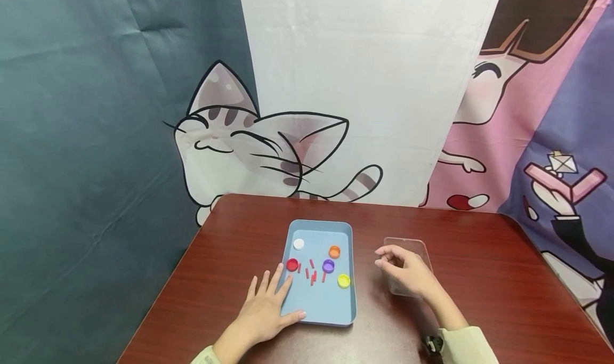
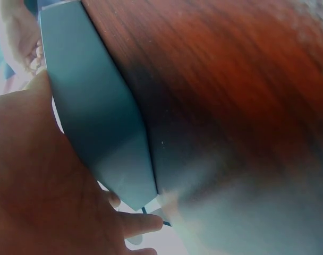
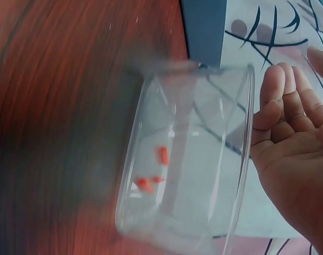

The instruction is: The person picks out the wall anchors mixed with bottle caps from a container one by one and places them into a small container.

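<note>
**A:** Closest thing to the cam is a pale sleeve [image 1: 467,345], then the hands. Left hand [image 1: 261,310] has its fingers spread along the left side of the blue tray [image 1: 326,308], thumb over the near rim. Right hand [image 1: 408,271] is by the clear box [image 1: 394,285], fingers loosely curled, nothing in them that I can see. So where are the red sticks?

**B:** Most are mid-tray between the red cap [image 1: 292,265] and purple cap [image 1: 328,266], and a few red bits [image 3: 162,155] are in the box. They look super light and stiff, maybe plastic, so I bet they roll. Pinch one across the middle with thumb and fingertip, don't stab at the ends.

**A:** And the tray?

**B:** Looks like thin rigid plastic, prob slides easily on that shiny table [image 1: 230,247]. Hold it by the rim. Box looks slick too, so grab opposite walls.
</note>
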Demonstrator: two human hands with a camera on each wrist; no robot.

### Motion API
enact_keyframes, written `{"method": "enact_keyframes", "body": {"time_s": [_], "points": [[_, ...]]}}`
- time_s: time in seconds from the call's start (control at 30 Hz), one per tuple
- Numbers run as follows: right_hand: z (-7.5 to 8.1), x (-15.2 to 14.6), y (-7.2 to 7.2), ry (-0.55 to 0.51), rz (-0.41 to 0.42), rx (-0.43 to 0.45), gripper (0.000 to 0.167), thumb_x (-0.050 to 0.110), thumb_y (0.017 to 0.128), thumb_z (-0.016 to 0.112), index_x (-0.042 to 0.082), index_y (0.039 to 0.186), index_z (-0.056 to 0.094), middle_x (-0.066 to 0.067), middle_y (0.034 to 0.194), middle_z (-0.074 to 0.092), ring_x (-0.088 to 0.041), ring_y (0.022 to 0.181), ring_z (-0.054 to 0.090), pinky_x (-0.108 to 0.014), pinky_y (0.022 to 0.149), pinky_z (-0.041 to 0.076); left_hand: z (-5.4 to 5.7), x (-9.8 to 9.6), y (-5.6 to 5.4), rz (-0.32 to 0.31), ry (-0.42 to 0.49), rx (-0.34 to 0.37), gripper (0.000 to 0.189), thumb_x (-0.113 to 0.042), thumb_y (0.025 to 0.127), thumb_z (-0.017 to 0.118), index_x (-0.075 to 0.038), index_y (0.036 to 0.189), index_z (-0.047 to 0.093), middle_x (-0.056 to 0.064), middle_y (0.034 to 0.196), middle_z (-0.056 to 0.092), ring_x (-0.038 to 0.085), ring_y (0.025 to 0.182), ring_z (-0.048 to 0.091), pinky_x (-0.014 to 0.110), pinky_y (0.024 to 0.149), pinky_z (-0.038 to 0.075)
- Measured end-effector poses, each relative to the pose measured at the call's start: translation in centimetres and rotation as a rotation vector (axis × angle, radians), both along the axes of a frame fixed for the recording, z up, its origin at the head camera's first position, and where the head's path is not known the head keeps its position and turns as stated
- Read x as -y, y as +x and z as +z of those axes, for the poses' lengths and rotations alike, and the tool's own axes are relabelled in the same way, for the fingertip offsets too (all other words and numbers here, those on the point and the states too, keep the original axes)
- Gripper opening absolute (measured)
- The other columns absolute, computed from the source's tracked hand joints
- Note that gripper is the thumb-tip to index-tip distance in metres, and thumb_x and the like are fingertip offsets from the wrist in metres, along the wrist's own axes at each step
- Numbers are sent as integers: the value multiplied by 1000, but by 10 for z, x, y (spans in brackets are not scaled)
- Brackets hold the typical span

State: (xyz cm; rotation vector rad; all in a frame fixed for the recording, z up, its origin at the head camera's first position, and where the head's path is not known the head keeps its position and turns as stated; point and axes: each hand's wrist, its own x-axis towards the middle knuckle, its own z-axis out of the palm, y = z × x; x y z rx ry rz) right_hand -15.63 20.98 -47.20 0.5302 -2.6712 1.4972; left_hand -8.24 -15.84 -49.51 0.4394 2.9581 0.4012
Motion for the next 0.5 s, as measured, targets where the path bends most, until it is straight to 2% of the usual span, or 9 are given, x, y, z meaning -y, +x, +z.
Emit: {"method": "enact_keyframes", "body": {"time_s": [0.33,0.5], "points": [[-1,25,1,-14,55,-33,20,17,92,76,10,109,70,4,84,64,-6,74,58,-23,65,51,-1,0,0,-3,-4,-7,93,-78,89,48,-16,157,39,12,169,16,49,149,24,68,118,13],[-2,33,1,-18,73,-13,24,19,91,77,8,111,70,4,83,63,-7,74,57,-23,65,50,-2,0,-1,-3,-11,-11,93,-79,89,48,-16,157,39,12,169,16,49,149,24,67,118,13]]}}
